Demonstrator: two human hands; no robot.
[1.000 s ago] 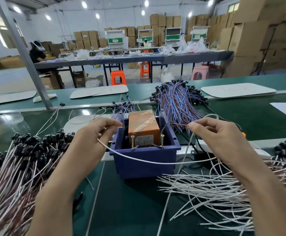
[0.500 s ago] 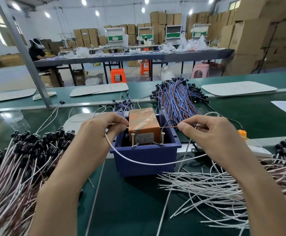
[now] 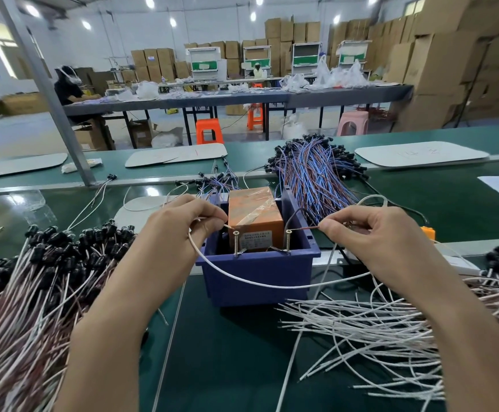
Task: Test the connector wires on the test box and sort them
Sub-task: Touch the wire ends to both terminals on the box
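Plainly, the white wire [image 3: 272, 285] is a light, limp thing. It sags in a loose loop across the front of the blue bin [image 3: 257, 278] at mid frame, held only at its two ends. The left hand [image 3: 182, 224] pinches the pale end between thumb and forefinger, just beside the left screw post [image 3: 236, 242] in front of the orange test box [image 3: 255, 215]; I cannot tell whether it touches. The right hand [image 3: 370, 230] pinches the reddish end, whose tip reaches the right screw post [image 3: 289, 240]. So thin a lead would likely bend or slip if gripped far back, so the hold belongs close to each bare tip, firm but gentle. Piles of wires lie on the bench [image 3: 242, 367] at lower left [image 3: 34, 278] and lower right [image 3: 361, 337].
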